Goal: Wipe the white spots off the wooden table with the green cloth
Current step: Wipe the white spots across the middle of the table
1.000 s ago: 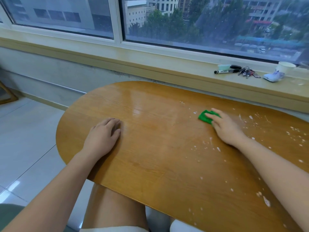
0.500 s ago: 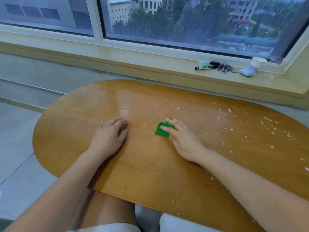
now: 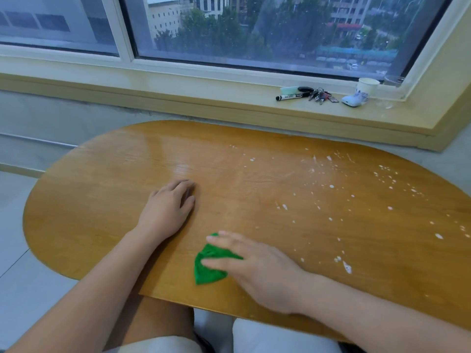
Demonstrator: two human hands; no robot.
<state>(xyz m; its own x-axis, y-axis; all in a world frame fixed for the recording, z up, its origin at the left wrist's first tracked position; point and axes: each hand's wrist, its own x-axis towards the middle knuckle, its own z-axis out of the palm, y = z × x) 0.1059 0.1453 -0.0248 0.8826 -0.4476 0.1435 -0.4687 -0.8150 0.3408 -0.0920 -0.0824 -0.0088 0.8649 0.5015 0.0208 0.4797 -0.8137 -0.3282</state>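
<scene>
The oval wooden table (image 3: 102, 205) fills the middle of the view. White spots (image 3: 331, 186) are scattered over its right half, denser toward the far right. My right hand (image 3: 257, 268) presses flat on the small green cloth (image 3: 207, 270) near the table's front edge; the cloth sticks out to the left from under my fingers. My left hand (image 3: 168, 207) rests palm down on the wood, holding nothing, a little behind and left of the cloth.
A windowsill (image 3: 178, 98) runs behind the table, carrying a black marker (image 3: 290, 96), a bunch of keys (image 3: 321, 95), a small white object (image 3: 353, 100) and a paper cup (image 3: 367, 86). Tiled floor lies to the left. My knees show under the front edge.
My right hand has dragged the green cloth from the spotted middle-right area leftward and toward me, down to the front edge. The left hand stayed put. The view has shifted right.
</scene>
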